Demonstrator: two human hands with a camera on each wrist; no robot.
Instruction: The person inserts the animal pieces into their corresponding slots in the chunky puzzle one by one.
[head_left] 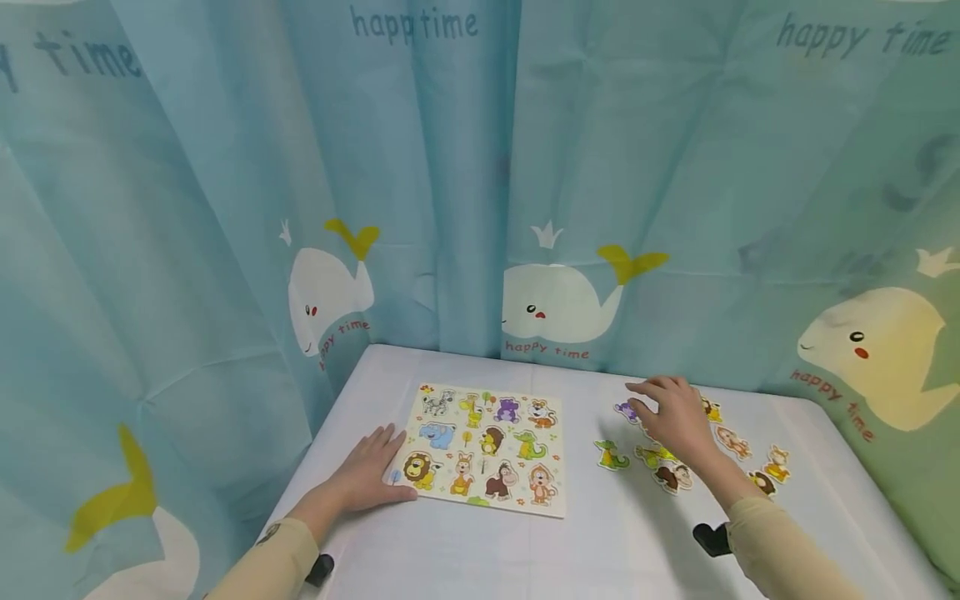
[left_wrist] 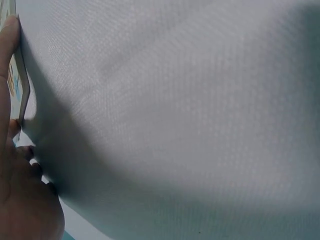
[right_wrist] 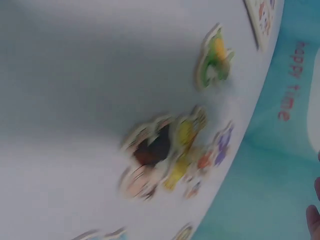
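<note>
A wooden animal puzzle board (head_left: 480, 446) lies on the table, showing a lion, zebra, elephant and other animals. My left hand (head_left: 367, 469) rests at its near-left corner, with the thumb along the near edge and the fingers by the left side. In the left wrist view, the thumb (left_wrist: 7, 45) touches the board's edge. Over the loose pieces hovers my right hand (head_left: 672, 417), thumb and fingers bent and apart, with nothing visible between them. Below it lie a purple hippo piece (head_left: 626, 411), a giraffe piece (head_left: 654, 455) and a gorilla piece (head_left: 673, 477). Left of these is a crocodile piece (head_left: 611, 455).
More loose pieces lie to the right: a lion (head_left: 711, 410), a monkey (head_left: 732, 442), a kangaroo (head_left: 778, 463) and a hedgehog (head_left: 762, 482), partly behind the forearm. A white cloth (head_left: 465, 558) covers the table. A blue whale-print curtain (head_left: 465, 167) hangs behind it.
</note>
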